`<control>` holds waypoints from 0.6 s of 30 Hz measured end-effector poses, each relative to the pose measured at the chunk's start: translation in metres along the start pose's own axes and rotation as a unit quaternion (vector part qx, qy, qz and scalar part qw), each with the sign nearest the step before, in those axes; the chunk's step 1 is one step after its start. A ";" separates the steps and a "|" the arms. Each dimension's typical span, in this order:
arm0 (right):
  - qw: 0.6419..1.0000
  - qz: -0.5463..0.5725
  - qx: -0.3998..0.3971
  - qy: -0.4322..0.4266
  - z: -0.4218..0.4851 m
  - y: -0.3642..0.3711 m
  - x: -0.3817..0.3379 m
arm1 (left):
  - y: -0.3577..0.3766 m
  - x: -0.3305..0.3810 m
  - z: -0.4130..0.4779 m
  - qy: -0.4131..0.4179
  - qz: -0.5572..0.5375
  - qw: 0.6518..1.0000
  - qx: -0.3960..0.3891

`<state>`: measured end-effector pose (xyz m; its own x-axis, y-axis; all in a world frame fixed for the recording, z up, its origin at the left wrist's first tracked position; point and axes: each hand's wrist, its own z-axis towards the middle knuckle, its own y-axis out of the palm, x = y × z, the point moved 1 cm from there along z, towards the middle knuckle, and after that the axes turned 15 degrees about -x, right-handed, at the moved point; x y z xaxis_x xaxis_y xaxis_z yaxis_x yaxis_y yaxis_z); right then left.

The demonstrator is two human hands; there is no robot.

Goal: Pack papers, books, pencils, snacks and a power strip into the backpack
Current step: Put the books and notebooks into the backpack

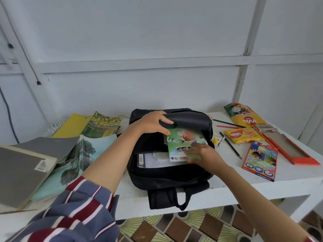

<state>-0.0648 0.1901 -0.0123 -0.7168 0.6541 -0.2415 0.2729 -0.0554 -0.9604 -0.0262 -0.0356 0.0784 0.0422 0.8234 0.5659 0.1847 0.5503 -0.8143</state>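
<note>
A black backpack (167,173) lies unzipped on the white table (288,177). My left hand (153,123) grips its top flap and holds it up. My right hand (202,154) holds a green picture book (185,140) by its lower edge, half inside the opening. White papers (153,160) show deeper in the bag. Right of the bag lie a coloured-pencil box (260,159), loose pencils (230,145), a yellow wafer pack (243,135) and an orange snack bag (244,114). No power strip is visible.
Several books (76,159) and a yellow spiral notebook (73,124) are piled on the table's left. An orange cardboard tray (293,151) lies at the far right. The backpack's straps (167,198) hang over the front edge. A patterned floor is below.
</note>
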 end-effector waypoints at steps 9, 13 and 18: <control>0.992 0.006 0.096 0.086 0.046 -0.001 -0.003 | 0.007 0.001 -0.006 -0.002 0.009 1.000 -0.015; 0.991 -0.020 0.107 0.079 0.050 0.003 0.001 | 0.014 -0.002 -0.006 -0.017 0.003 1.000 -0.026; 0.992 -0.026 0.116 0.043 0.031 0.004 -0.010 | 0.025 -0.004 -0.010 -0.040 0.005 0.998 -0.047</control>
<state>-0.0763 0.1599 -0.0185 -0.6658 0.7219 -0.1886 0.0751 -0.1866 -0.9796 -0.0118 -0.0262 0.0569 -0.0332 0.8390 0.5431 0.2771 0.5298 -0.8016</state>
